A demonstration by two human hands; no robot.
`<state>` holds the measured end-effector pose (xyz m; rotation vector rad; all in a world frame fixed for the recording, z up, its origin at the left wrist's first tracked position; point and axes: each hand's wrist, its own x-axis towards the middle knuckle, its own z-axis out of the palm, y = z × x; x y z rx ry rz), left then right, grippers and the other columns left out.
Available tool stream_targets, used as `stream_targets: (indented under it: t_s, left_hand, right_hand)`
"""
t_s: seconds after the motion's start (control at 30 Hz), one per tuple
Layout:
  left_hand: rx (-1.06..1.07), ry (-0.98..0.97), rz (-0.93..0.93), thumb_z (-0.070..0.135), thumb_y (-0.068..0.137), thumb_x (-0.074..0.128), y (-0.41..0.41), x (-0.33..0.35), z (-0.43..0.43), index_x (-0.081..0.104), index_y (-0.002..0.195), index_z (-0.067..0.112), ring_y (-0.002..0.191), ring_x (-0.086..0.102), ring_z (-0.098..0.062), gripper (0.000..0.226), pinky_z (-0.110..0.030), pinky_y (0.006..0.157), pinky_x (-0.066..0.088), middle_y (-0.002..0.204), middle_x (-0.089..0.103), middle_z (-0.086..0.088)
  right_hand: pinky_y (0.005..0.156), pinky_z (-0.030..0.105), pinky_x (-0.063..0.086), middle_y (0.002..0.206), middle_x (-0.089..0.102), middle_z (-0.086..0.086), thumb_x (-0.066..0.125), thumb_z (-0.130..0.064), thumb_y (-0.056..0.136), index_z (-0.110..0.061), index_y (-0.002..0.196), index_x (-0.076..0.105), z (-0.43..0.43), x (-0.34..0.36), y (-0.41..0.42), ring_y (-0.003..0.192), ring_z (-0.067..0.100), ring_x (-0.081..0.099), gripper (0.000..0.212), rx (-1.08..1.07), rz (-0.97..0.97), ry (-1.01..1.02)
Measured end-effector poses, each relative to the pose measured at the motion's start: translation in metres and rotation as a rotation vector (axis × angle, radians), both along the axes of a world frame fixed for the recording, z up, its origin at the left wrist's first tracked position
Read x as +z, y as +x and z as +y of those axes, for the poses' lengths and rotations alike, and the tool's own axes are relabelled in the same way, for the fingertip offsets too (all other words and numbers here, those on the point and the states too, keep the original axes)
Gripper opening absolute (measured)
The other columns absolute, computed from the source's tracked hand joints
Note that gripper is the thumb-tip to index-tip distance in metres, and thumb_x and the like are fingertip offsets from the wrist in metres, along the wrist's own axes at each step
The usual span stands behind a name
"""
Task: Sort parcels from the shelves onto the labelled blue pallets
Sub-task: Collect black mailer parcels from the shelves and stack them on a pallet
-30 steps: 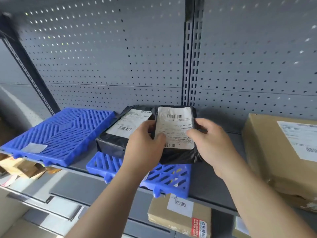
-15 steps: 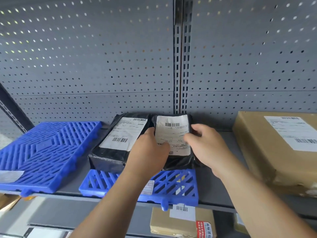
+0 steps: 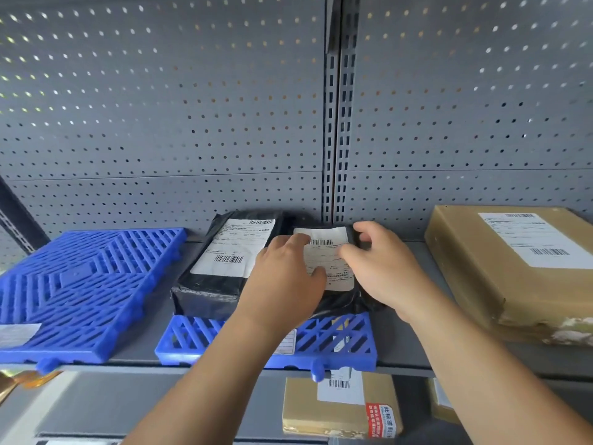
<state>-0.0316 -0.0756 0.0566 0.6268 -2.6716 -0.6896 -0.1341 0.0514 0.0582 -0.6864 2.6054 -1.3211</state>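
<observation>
A small black parcel point(image 3: 333, 303) with a white label lies on the middle blue pallet point(image 3: 340, 345) on the shelf. My left hand point(image 3: 285, 277) rests on its left side, thumb over the label. My right hand point(image 3: 382, 268) holds its right edge, fingers curled over the far corner. A larger black parcel point(image 3: 221, 268) with a white label lies on the same pallet, touching the small one on its left. An empty blue pallet point(image 3: 86, 290) with a label at its front edge lies further left.
A big brown cardboard box point(image 3: 519, 268) stands at the right on the grey shelf point(image 3: 410, 348). Perforated grey back panels point(image 3: 192, 123) close the rear. On the shelf below lie a brown box point(image 3: 340, 406) with a red sticker and another box point(image 3: 442, 406) beside it.
The small black parcel has gone from held tilted up to lying flat on the middle pallet beside the larger one. Both hands moved forward and down with it and stay on it.
</observation>
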Motion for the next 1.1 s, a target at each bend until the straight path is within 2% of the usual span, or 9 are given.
stream_targets:
  t_s: [0.03, 0.07, 0.13, 0.23, 0.3, 0.43, 0.57, 0.87, 1.1]
  left_hand:
    - [-0.005, -0.016, 0.016, 0.033, 0.094, 0.063, 0.001, 0.000, 0.000, 0.047, 0.146, 0.023, 0.126, 0.049, -0.026, 0.056, -0.028, 0.099, 0.037, 0.141, 0.053, -0.001]
    - [-0.009, -0.042, 0.031, 0.033, 0.094, 0.062, 0.003, 0.000, 0.000, 0.048, 0.146, 0.022, 0.125, 0.049, -0.027, 0.054, -0.029, 0.099, 0.037, 0.140, 0.054, -0.001]
    - [-0.017, -0.086, 0.059, 0.032, 0.095, 0.061, 0.006, 0.000, 0.001, 0.049, 0.145, 0.022, 0.125, 0.047, -0.028, 0.052, -0.032, 0.101, 0.038, 0.141, 0.053, -0.001]
    - [-0.044, -0.099, 0.091, 0.033, 0.095, 0.060, 0.008, -0.001, 0.004, 0.050, 0.145, 0.023, 0.127, 0.046, -0.028, 0.052, -0.035, 0.102, 0.039, 0.143, 0.052, 0.000]
    - [-0.062, -0.108, 0.110, 0.033, 0.094, 0.060, 0.009, -0.002, 0.007, 0.051, 0.143, 0.022, 0.126, 0.047, -0.029, 0.051, -0.037, 0.102, 0.040, 0.142, 0.053, -0.001]
    - [-0.104, -0.148, 0.134, 0.033, 0.092, 0.061, 0.015, -0.006, 0.019, 0.054, 0.140, 0.021, 0.122, 0.049, -0.032, 0.051, -0.046, 0.099, 0.046, 0.138, 0.055, -0.003]
    - [-0.148, -0.159, 0.124, 0.034, 0.093, 0.061, 0.017, -0.011, 0.038, 0.054, 0.140, 0.021, 0.125, 0.048, -0.032, 0.050, -0.046, 0.100, 0.043, 0.141, 0.055, -0.002]
    - [-0.289, -0.211, 0.159, 0.033, 0.089, 0.062, 0.009, 0.001, 0.115, 0.058, 0.135, 0.017, 0.122, 0.052, -0.035, 0.049, -0.050, 0.101, 0.045, 0.135, 0.058, -0.006]
    - [-0.412, -0.244, 0.210, 0.034, 0.091, 0.062, -0.003, 0.007, 0.229, 0.057, 0.138, 0.023, 0.121, 0.053, -0.033, 0.049, -0.047, 0.099, 0.044, 0.137, 0.058, -0.004]
  right_hand:
    - [0.076, 0.027, 0.045, 0.121, 0.055, -0.010, 0.057, -0.043, 0.087, -0.034, 0.133, 0.053, 0.001, 0.001, 0.002, 0.101, 0.006, 0.058, 0.046, -0.009, 0.011, 0.012]
    - [0.084, 0.030, 0.044, 0.132, 0.053, -0.007, 0.057, -0.042, 0.088, -0.031, 0.142, 0.047, 0.003, 0.003, 0.005, 0.113, 0.012, 0.055, 0.056, -0.036, 0.029, 0.027]
    - [0.090, 0.031, 0.038, 0.139, 0.051, -0.006, 0.058, -0.041, 0.091, -0.030, 0.144, 0.045, 0.008, 0.003, 0.013, 0.124, 0.018, 0.050, 0.056, -0.085, 0.112, 0.039]
    - [0.093, 0.031, 0.037, 0.141, 0.050, -0.004, 0.058, -0.039, 0.093, -0.030, 0.144, 0.045, 0.019, 0.002, 0.027, 0.129, 0.021, 0.046, 0.054, -0.141, 0.198, 0.070]
    - [0.097, 0.036, 0.039, 0.142, 0.051, 0.000, 0.057, -0.038, 0.093, -0.026, 0.145, 0.045, 0.028, 0.001, 0.036, 0.129, 0.024, 0.046, 0.055, -0.177, 0.274, 0.134]
    - [0.100, 0.037, 0.032, 0.137, 0.055, 0.004, 0.059, -0.036, 0.091, -0.021, 0.142, 0.051, 0.045, 0.002, 0.057, 0.123, 0.031, 0.045, 0.053, -0.269, 0.489, 0.296]
    - [0.096, 0.046, 0.040, 0.132, 0.059, 0.006, 0.061, -0.033, 0.089, -0.017, 0.137, 0.055, 0.066, 0.000, 0.073, 0.113, 0.036, 0.050, 0.051, -0.320, 0.563, 0.374]
    - [0.093, 0.047, 0.041, 0.127, 0.060, 0.006, 0.062, -0.033, 0.087, -0.016, 0.133, 0.057, 0.149, 0.004, 0.089, 0.113, 0.034, 0.049, 0.049, -0.450, 0.579, 0.399]
    - [0.095, 0.047, 0.043, 0.133, 0.056, 0.002, 0.058, -0.037, 0.090, -0.021, 0.138, 0.052, 0.271, 0.003, 0.101, 0.119, 0.033, 0.047, 0.050, -0.566, 0.514, 0.406]
